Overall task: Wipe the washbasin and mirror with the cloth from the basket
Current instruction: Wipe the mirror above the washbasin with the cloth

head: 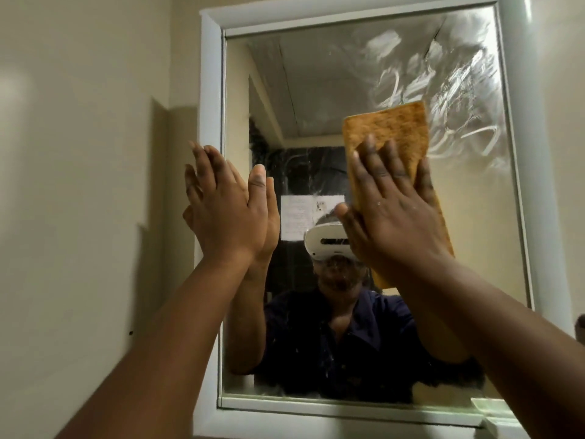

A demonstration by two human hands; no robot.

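Both forearms reach up from the near edge, nearest the lens. Right hand [391, 213] lies flat with fingers straight, pressing the orange cloth [389, 134] against the mirror [316, 90] glass, right of centre. Nothing curls round the cloth; only palm pressure holds it there. Left hand [221, 201] is also flat and holds nothing, fingers straight, on or just at the mirror's left side by the white frame [210, 106]; contact is hard to tell apart from its reflection.

Smeary wipe streaks [443, 99] sit on the upper right glass, above and right of the cloth. Spatter marks [304, 353] show low on the glass. Washbasin and basket are out of view.

Risks, as I judge them:
- Ease off the pressure and the cloth slides or drops, since no finger pinches it.
- Cloth looks damp and is leaving film, so more passes may only move the streaks around.
- Left palm on the glass would leave fresh prints.
- Lower spatter could get missed.
- Hard leaning may stress the mounting.
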